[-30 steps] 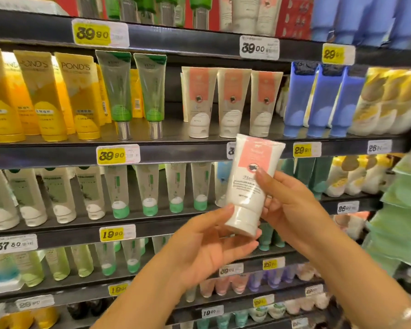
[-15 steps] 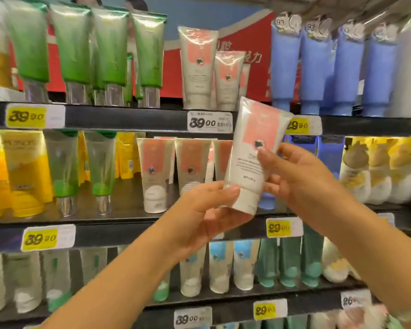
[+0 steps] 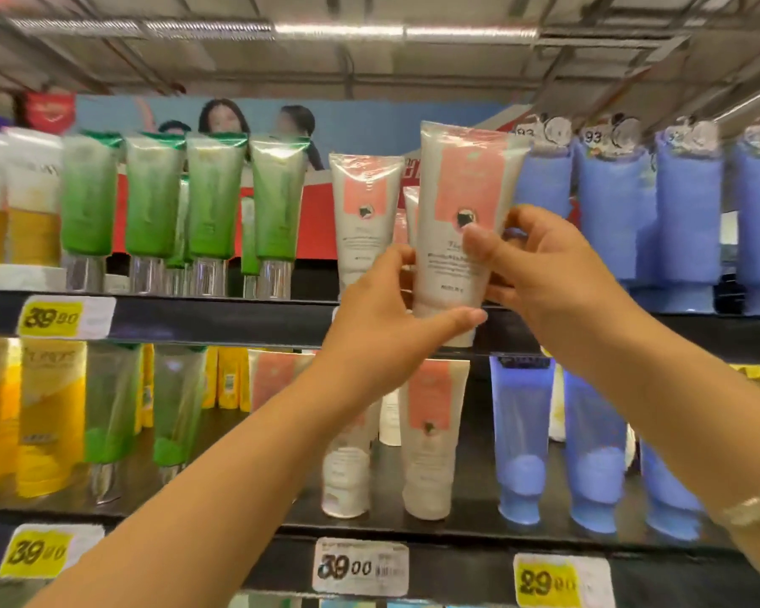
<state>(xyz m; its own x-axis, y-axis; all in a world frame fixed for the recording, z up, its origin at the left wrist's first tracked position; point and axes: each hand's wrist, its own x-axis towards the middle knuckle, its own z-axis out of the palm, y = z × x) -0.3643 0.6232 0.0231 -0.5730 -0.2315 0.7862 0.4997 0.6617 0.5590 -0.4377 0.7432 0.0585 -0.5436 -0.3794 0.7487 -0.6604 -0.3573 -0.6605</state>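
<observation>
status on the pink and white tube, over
Left hand grips cap end, right hand pinches middle. Pink and white tube upright before top shelf, not set down. Matching tube close on its left, blue tubes right.

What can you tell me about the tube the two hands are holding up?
The tube is white with a pink panel, a small dark emblem and lines of blurred grey print. It looks like soft plastic under a shiny clear wrap. It is nearly upright, flat sealed end up and cap down, raised in front of the top shelf edge. The left hand grips its lower part, thumb across the front near the cap. The right hand pinches its right side, thumb on the front.
</observation>
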